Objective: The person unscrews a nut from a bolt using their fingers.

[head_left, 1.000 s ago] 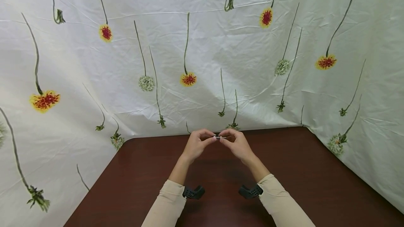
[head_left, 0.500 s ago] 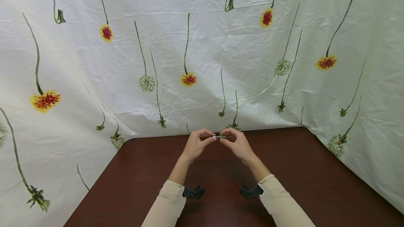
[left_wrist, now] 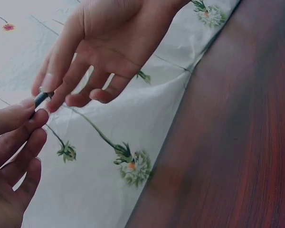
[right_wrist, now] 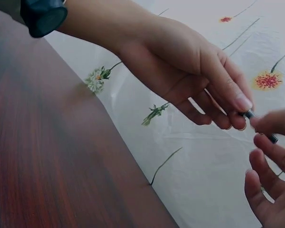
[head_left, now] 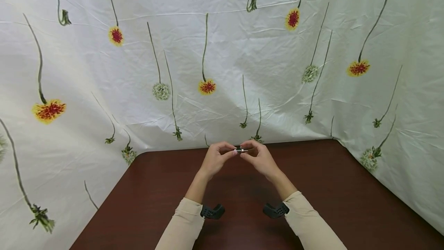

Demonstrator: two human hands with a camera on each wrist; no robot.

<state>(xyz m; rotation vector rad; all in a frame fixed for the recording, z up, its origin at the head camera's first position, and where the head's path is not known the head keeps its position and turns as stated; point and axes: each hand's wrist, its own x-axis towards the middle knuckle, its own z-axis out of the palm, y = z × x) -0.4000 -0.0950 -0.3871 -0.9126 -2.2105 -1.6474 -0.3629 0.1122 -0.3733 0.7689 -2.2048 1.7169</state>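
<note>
My left hand [head_left: 214,161] pinches a short threaded bolt [head_left: 239,151] between thumb and fingertips, held level above the table's far side. The bolt's dark grey thread [left_wrist: 40,99] shows in the left wrist view. My right hand [head_left: 262,160] faces it, thumb and forefinger around a small shiny nut [head_left: 243,150] on the bolt. In the right wrist view the bolt's dark threaded end [right_wrist: 274,138] sticks out past the right fingertips, and the right thumb is blurred. The other right fingers are loosely bent. The bolt's head is hidden in the left fingers.
Beneath the hands lies a dark reddish-brown table [head_left: 166,203]. A white cloth [head_left: 229,49] printed with flowers hangs behind it and along the sides. Each wrist wears a black camera mount, one left [head_left: 213,211] and one right [head_left: 275,210].
My right thumb and forefinger have shifted slightly left and spread a little wider around the nut, showing more of it. My left hand stays in place, still pinching the bolt.
</note>
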